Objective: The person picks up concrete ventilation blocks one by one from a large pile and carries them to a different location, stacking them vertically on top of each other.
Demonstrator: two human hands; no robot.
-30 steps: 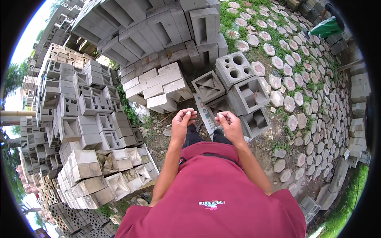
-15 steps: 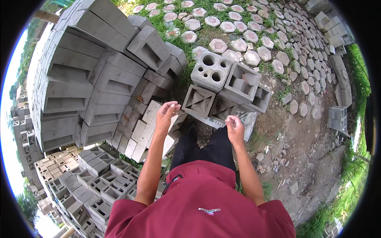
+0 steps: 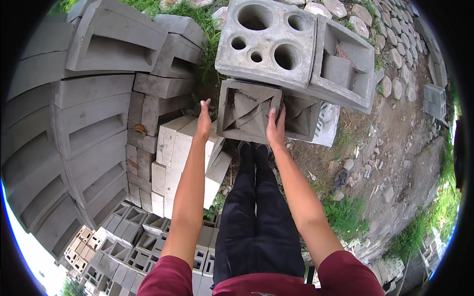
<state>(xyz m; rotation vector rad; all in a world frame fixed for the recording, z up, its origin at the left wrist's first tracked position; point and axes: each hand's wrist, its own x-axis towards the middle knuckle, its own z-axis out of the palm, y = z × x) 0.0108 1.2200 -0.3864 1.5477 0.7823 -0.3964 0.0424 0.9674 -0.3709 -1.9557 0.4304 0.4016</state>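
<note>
- At the left of the yard, a tall stack of long grey concrete blocks (image 3: 94, 103) is seen curving up the frame, with smaller hollow blocks (image 3: 133, 232) spread below it.
- Across the top, a square grey block pierced with round holes (image 3: 266, 42) is laid flat, and a block with a recessed square pattern (image 3: 345, 64) is set just beside it on the right.
- Beneath the pierced block, a square ventilation block with a diagonal star pattern (image 3: 247, 111) is stood on its edge, its patterned face turned to the camera; a second block of like pattern (image 3: 301, 118) is touching it on the right.
- Between the tall stack and the star block, a pile of pale solid bricks (image 3: 173, 153) is shown.
- At the right, bare earth strewn with stones (image 3: 385, 163) is bordered by rows of round paving pieces (image 3: 395, 29) set in grass.
- The right hand (image 3: 275, 129) is laid open, fingers straight, against the right edge of the star block, nothing being gripped.
- The left hand (image 3: 203, 122) is held open and flat near the block's left edge, above the pale bricks; whether it is touching the block cannot be told.
</note>
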